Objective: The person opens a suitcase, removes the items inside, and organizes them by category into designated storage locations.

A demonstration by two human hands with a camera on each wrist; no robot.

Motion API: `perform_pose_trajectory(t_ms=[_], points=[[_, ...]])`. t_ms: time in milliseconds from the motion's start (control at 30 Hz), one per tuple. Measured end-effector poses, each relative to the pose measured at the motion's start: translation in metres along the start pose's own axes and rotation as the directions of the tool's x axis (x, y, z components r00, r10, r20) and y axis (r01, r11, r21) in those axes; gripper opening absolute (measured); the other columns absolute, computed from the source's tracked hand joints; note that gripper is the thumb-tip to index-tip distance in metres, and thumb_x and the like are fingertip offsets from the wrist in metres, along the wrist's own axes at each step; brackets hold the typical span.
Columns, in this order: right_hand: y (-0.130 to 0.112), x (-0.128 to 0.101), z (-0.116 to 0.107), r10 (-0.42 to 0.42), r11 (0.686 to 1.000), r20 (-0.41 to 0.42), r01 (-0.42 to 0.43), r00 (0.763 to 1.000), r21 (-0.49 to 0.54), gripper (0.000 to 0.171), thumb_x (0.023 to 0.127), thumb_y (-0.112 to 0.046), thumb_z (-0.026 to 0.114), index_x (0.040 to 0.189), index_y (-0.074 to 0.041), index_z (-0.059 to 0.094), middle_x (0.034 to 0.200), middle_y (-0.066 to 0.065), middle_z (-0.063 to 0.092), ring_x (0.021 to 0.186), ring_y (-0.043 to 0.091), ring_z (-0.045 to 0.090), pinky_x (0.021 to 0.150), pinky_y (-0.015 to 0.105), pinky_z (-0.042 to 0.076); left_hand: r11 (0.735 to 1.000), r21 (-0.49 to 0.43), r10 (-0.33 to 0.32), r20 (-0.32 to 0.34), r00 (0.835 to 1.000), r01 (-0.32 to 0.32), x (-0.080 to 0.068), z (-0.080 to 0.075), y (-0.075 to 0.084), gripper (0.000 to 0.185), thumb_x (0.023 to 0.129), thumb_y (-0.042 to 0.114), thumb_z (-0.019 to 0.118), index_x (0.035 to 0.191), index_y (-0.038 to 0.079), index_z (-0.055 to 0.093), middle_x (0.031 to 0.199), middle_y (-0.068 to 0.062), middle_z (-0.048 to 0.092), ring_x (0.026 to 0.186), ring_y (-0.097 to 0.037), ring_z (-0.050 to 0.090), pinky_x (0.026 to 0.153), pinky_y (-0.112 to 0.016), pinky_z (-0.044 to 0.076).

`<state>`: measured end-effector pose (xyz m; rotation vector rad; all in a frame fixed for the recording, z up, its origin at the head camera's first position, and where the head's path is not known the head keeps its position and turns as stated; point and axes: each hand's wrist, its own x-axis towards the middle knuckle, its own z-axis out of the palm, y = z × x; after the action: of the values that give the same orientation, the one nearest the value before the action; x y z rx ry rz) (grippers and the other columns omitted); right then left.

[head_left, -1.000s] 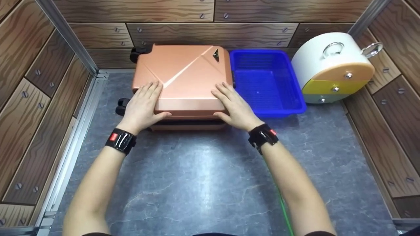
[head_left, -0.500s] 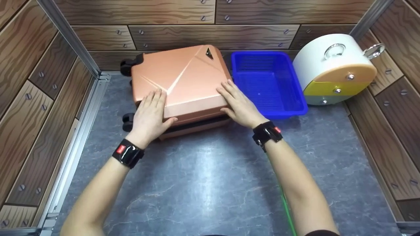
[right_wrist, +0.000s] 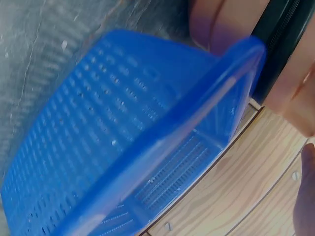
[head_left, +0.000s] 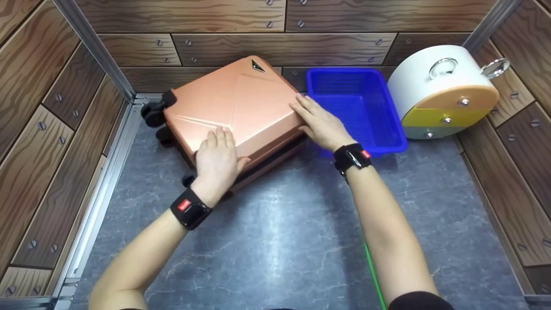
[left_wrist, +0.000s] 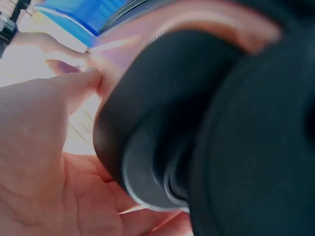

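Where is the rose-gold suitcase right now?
In the head view, the rose-gold suitcase lies left of centre under the left hand and right hand, left of the blue basket.

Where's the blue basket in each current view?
Head: blue basket right of centre, upper half, between suitcase and white drawer unit.
Left wrist: blue basket at top edge, left of centre, cut off.
Right wrist: blue basket large, left and centre.
Shared landmark: the suitcase, partly shown in both wrist views.

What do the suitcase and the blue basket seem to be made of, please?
Suitcase: probably hard plastic with a satin, slightly metallic finish; its creases look stiff and catch highlights.
Blue basket: most likely moulded plastic, semi-glossy; its wall is regularly perforated and its rim shines.
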<state>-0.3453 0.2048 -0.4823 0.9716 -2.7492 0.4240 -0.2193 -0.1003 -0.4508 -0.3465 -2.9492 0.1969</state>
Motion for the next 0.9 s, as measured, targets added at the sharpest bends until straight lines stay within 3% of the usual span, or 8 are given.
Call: perform_pose_trajectory(t_ms=[100,200,367,467,567,700,767,900], points=[[0.004,0.000,-0.002,0.029,0.999,0.006,-0.029,1.000,-0.013,0.075,0.099,-0.008,0.066,0.163,-0.024,0.029,0.170,0.001,0.018,0.155,0.023,0.018,0.121,0.048,0.026,0.999,-0.017,0.037,-0.026,0.999,-0.037,-0.001,-0.007,0.004,0.089,0.097,0.064,0.054,0.147,-0.009,0.046,0.147,-0.030,0.049,0.130,-0.044,0.053,0.098,-0.049,0.052],[0.004,0.000,-0.002,0.058,0.998,0.021,-0.057,0.998,-0.013,0.076,0.099,-0.004,0.063,0.163,-0.023,0.028,0.171,0.001,0.015,0.155,0.023,0.017,0.121,0.048,0.027,0.984,-0.159,0.074,-0.025,0.997,-0.077,0.001,-0.017,-0.008,0.073,0.099,0.062,0.054,0.132,-0.003,0.060,0.136,-0.025,0.059,0.120,-0.042,0.058,0.091,-0.052,0.054],[-0.002,0.000,-0.001,0.099,0.995,0.033,-0.099,0.995,0.005,0.076,0.099,-0.002,0.059,0.164,-0.022,0.025,0.171,0.003,0.012,0.155,0.023,0.014,0.121,0.047,0.026,0.836,-0.542,0.155,0.081,0.985,-0.087,0.016,-0.035,-0.054,0.047,0.103,0.053,0.053,0.116,0.010,0.067,0.114,-0.013,0.068,0.099,-0.032,0.064,0.084,-0.053,0.054],[-0.005,0.000,0.000,0.122,0.992,0.037,-0.123,0.992,0.008,0.077,0.099,-0.001,0.059,0.164,-0.023,0.024,0.172,0.002,0.010,0.156,0.023,0.013,0.120,0.049,0.027,0.773,-0.627,0.171,0.060,0.983,-0.096,0.029,-0.032,-0.089,0.040,0.104,0.044,0.057,0.121,0.009,0.066,0.110,-0.011,0.067,0.095,-0.029,0.062,0.084,-0.050,0.053],[-0.007,0.000,0.003,0.134,0.991,0.043,-0.134,0.990,0.013,0.078,0.099,-0.001,0.059,0.165,-0.023,0.022,0.172,0.003,0.009,0.156,0.026,0.014,0.119,0.050,0.029,0.799,-0.596,0.116,0.025,0.993,-0.078,0.041,-0.017,-0.125,0.047,0.104,0.042,0.056,0.132,0.004,0.060,0.130,-0.020,0.059,0.119,-0.039,0.055,0.101,-0.058,0.043],[-0.010,0.002,0.006,0.150,0.988,0.036,-0.151,0.988,0.021,0.078,0.098,0.001,0.057,0.165,-0.021,0.022,0.172,0.004,0.009,0.155,0.028,0.014,0.119,0.050,0.030,0.815,-0.578,0.012,0.086,0.996,0.041,0.050,0.011,-0.158,0.077,0.105,0.052,0.046,0.161,0.003,0.025,0.166,-0.026,0.013,0.152,-0.048,0.011,0.121,-0.063,0.006],[-0.011,0.003,0.009,0.160,0.986,0.032,-0.161,0.987,0.029,0.078,0.097,0.002,0.054,0.165,-0.019,0.022,0.172,0.004,0.007,0.156,0.029,0.013,0.121,0.048,0.027,0.807,-0.584,-0.021,0.114,0.993,0.084,0.051,0.024,-0.166,0.084,0.105,0.057,0.041,0.164,0.005,0.010,0.169,-0.022,-0.001,0.153,-0.046,-0.003,0.121,-0.061,-0.003],[-0.022,0.005,0.011,0.165,0.986,0.016,-0.165,0.986,-0.025,0.075,0.094,-0.002,0.050,0.163,-0.013,0.023,0.171,0.009,0.005,0.156,0.032,0.009,0.125,0.046,0.009,0.802,-0.591,-0.041,0.092,0.995,0.088,0.050,0.040,-0.168,0.085,0.105,0.061,0.035,0.164,0.007,0.008,0.169,-0.020,-0.001,0.154,-0.042,-0.007,0.122,-0.055,-0.007]])
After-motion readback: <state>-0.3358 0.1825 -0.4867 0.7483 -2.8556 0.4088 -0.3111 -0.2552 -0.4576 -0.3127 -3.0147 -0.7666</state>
